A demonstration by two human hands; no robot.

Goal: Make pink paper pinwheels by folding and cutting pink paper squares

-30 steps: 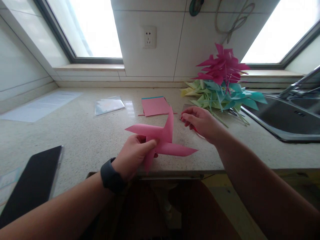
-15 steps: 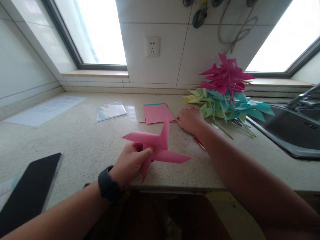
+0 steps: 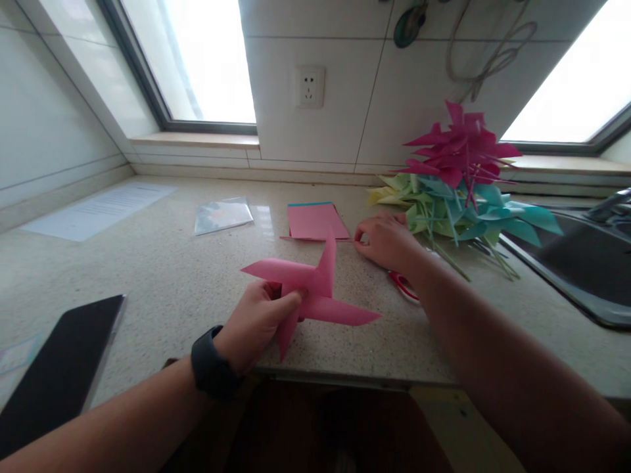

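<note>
Pinwheel in left grip, seemingly near-centre

Plain pink pinwheel; pink paper stack with a teal strip along its far edge; heaped pinwheels in magenta, turquoise, pale green and yellow; red loop handle; speckled off-white surface; dark wristwatch.

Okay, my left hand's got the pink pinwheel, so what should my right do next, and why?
Probably lift the thin pink stick by its right end: your right hand is at that end, while your left hand holds the pink pinwheel.
</note>
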